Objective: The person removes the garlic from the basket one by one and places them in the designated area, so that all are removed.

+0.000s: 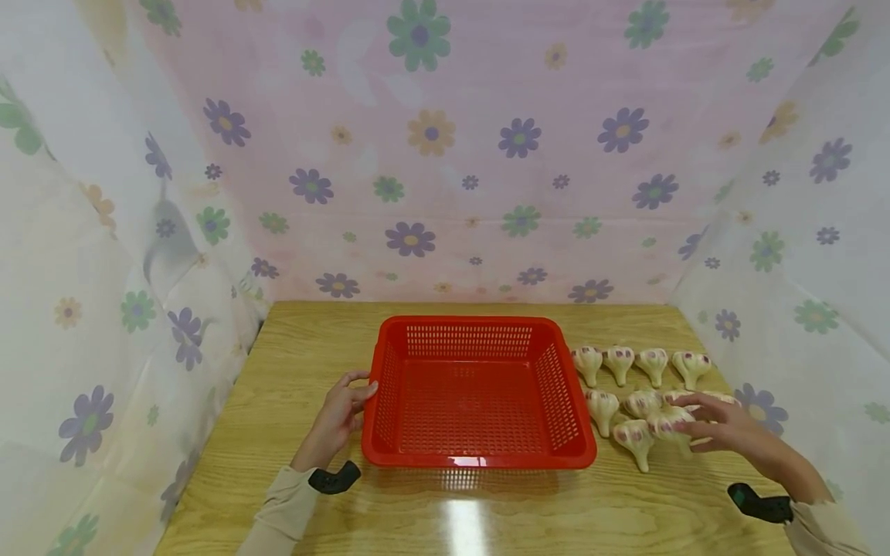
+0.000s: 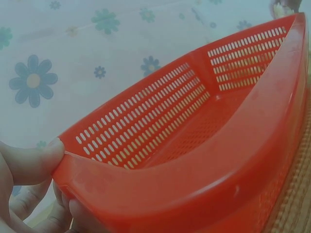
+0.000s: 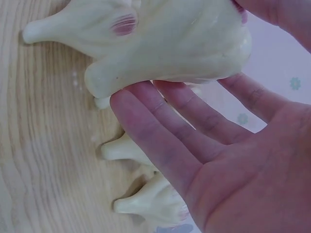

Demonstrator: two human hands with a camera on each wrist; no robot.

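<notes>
A red plastic basket (image 1: 480,462) with slotted walls stands on the table, and its inside shows no contents. My left hand (image 1: 337,417) grips its left rim, thumb on top and the other fingers curled beneath, as the left wrist view shows at the rim (image 2: 194,189). To the right of the basket, my right hand (image 1: 747,436) holds a white garlic bulb (image 3: 184,48) with purple patches between thumb and extended fingers. This bulb overlaps other bulbs in view; whether it is fully off the table I cannot tell.
Several more garlic bulbs (image 1: 619,363) lie in rows on the wooden table (image 1: 306,347), close to the basket's right side. Flower-patterned cloth (image 1: 480,208) hangs behind the table and along both sides. Each wrist carries a black device (image 1: 335,478).
</notes>
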